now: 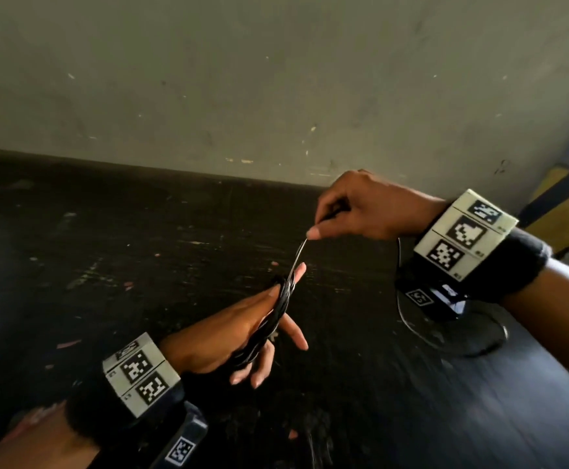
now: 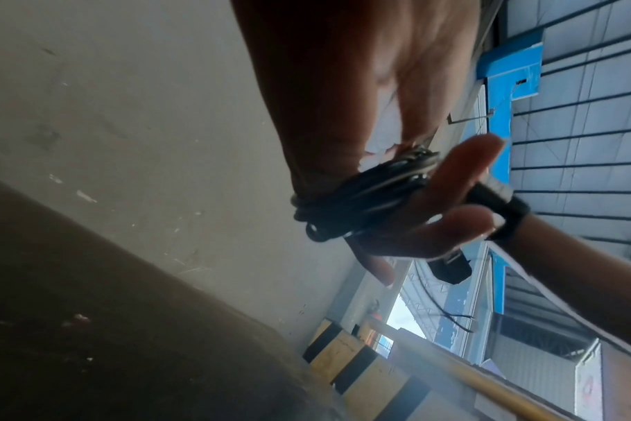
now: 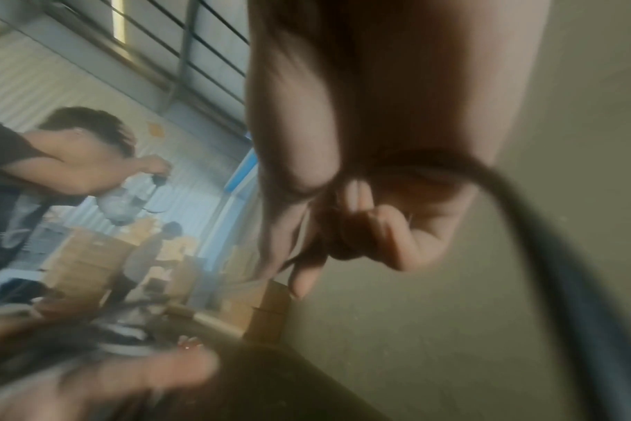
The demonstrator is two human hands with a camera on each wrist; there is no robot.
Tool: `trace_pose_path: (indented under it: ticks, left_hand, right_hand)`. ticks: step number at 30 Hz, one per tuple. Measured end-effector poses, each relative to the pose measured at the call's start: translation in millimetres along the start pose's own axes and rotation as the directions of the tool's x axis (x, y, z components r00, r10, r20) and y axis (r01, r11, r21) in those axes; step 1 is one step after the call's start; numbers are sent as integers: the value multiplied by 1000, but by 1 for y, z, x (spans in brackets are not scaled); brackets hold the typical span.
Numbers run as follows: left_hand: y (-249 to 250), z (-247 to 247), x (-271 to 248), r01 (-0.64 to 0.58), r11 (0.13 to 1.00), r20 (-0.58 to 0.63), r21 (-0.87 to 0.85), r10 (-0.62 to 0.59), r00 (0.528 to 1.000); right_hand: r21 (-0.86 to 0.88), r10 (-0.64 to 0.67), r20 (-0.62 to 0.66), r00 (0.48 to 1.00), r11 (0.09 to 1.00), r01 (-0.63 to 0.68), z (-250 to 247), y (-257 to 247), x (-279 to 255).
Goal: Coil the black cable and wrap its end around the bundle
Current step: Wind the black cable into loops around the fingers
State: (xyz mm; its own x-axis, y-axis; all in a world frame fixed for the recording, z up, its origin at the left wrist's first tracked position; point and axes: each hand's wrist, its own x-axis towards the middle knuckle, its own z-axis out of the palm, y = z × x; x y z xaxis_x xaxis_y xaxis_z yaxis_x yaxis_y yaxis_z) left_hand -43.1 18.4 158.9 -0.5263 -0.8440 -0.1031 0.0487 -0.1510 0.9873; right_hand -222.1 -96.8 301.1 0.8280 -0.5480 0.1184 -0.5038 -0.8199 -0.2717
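Note:
The black cable [image 1: 269, 319] is wound in several turns round my left hand [image 1: 242, 319], running across the palm and the back of the hand. That hand's fingers are stretched out straight above the table. In the left wrist view the coil [image 2: 361, 199] crosses the palm below the straight fingers [image 2: 461, 171]. From the coil a taut strand [image 1: 298, 255] rises to my right hand [image 1: 317, 228], which pinches it between thumb and forefinger up and to the right. The right wrist view is blurred: the right hand [image 3: 342, 228] has curled fingers, and the cable [image 3: 541, 228] trails past the wrist.
The slack cable [image 1: 472, 350] lies in loose loops on the dark scuffed table [image 1: 141, 265] under my right wrist. A grey wall [image 1: 276, 79] stands behind, with a yellow and black striped post [image 1: 567, 204] at the right. Other people [image 3: 72, 159] stand far off.

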Motion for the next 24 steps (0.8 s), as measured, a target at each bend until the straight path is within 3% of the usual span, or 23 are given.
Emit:
trace_pose_path:
  ticks: [8,15,19,24]
  left_hand:
    - [23,2,-10,-47,991,79,-128,57,995]
    - [50,-11,11,-172,965,-78,-197,160,984]
    - [57,-23,27,-240,942,-231,-234,186,955]
    - [56,-36,42,-286,939,-350,-192,206,914]
  right_hand:
    - [150,-13,-211,977,988,46,54,37,0]
    - [485,85,-290,953,872,70,140,22,-5]
    - [633,177,-195,965,774,-14,160,-3,-7]
    - [590,180,103,978,781,-205,157,-31,-14]
